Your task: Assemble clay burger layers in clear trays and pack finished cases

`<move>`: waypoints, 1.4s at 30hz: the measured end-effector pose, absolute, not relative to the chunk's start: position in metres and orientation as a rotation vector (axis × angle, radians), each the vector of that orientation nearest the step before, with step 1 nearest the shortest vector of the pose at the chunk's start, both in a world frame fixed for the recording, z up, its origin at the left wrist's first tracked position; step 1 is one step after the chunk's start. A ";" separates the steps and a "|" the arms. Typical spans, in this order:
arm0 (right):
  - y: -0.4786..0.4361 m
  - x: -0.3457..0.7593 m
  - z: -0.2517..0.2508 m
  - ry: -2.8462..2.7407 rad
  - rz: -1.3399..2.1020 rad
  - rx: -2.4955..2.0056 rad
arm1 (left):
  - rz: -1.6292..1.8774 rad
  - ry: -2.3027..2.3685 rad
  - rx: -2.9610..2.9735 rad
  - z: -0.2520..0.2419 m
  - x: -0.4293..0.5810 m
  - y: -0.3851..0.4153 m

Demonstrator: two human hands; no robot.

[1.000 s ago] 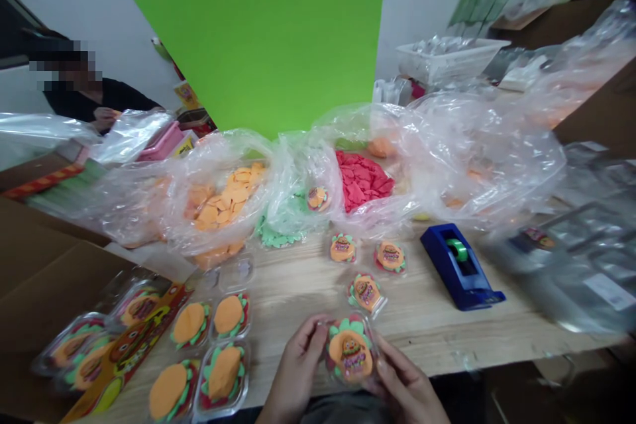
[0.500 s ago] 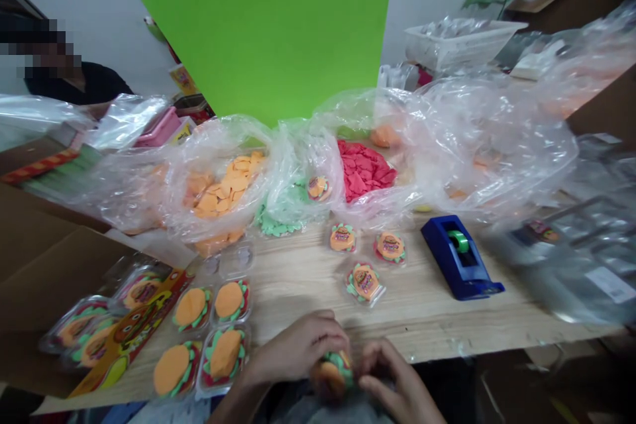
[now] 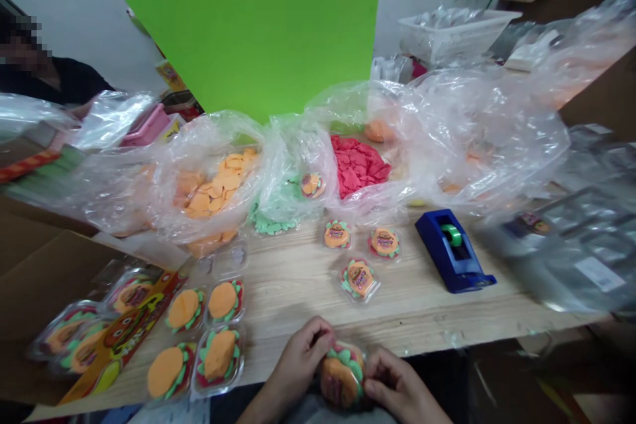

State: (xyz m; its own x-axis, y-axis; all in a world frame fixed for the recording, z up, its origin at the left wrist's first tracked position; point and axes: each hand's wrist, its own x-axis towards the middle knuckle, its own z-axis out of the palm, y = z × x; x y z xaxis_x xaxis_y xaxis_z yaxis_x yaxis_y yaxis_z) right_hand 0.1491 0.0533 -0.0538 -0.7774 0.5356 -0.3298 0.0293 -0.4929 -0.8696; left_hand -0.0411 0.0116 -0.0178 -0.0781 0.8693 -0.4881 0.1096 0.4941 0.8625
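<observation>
Between my hands, just off the table's front edge, is a toy burger in a clear plastic case (image 3: 342, 377), turned on its side. My left hand (image 3: 305, 358) pinches its upper left edge with thumb and fingers. Its right side is gripped by my right hand (image 3: 397, 381), fingers curled. Farther in on the table lie three packed burgers with printed labels; the nearest labelled burger (image 3: 358, 278) is in front of my hands. To my left stands an open clear tray (image 3: 218, 361) with several unlabelled orange-topped burgers in its cups.
A blue tape dispenser (image 3: 454, 252) stands right of the labelled burgers. Along the back lie plastic bags with orange pieces (image 3: 218, 189), green pieces (image 3: 273, 215) and red pieces (image 3: 360, 165). A cardboard box (image 3: 34, 265) holds packed burgers at left; clear packaging (image 3: 586, 252) lies right. A person sits far left.
The case has been turned and lifted slightly. My right hand has closed in from beside it to grip its right edge, and my left fingers have shifted to a pinch. The view has shifted slightly.
</observation>
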 end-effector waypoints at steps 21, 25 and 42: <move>0.056 0.138 -0.030 -1.319 2.041 -1.051 | 0.454 1.443 1.411 0.030 -0.048 0.033; 0.054 0.130 -0.036 -1.175 2.022 -1.052 | 0.375 1.460 1.542 0.038 -0.045 0.039; 0.049 0.134 -0.039 -1.357 1.943 -1.060 | 0.199 1.402 1.622 0.046 -0.036 0.037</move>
